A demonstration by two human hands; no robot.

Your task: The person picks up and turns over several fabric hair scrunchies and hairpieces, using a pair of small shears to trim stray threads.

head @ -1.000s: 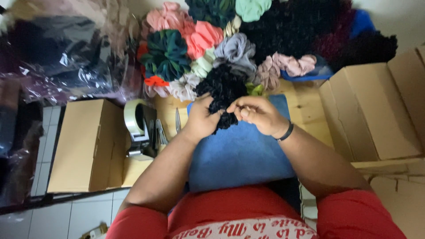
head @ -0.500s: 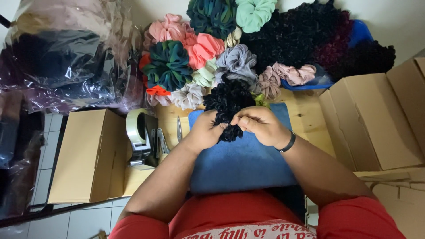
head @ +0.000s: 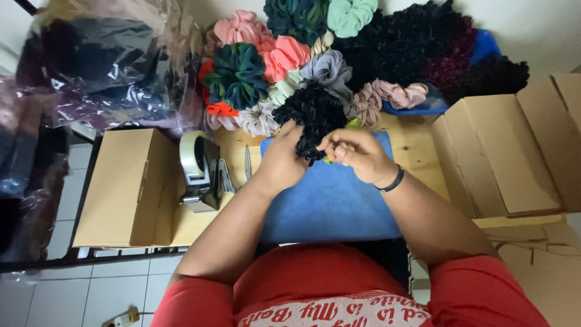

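Item in hand: one black ruffled scrunchie (head: 311, 118), held up over the far edge of a blue cloth pad (head: 330, 203) on the wooden counter (head: 417, 148).

Left hand (head: 281, 160): grip pinched on the scrunchie's lower left edge, fingers curled into the fabric.

Right hand (head: 357, 154): grip pressed together on the lower right edge, fingertips bunched; black band at the wrist.

Step, as judged: working the seam or opening of the scrunchie between both hands, likely closing or evening the ruffles. The exact fingerwork is too small to tell.

Next move, as judged: calls for a steady two-handed pinch and a small turn of the fabric, kept over the pad.

Surrounding stock: heap of scrunchies (head: 284, 57) in pink, green, grey, mint and black just beyond the hands; tape dispenser (head: 196, 169) and small scissors (head: 247, 163) to the left; closed carton (head: 124, 184) further left; open cartons (head: 508, 157) to the right; clear plastic bags (head: 103, 66) at far left.
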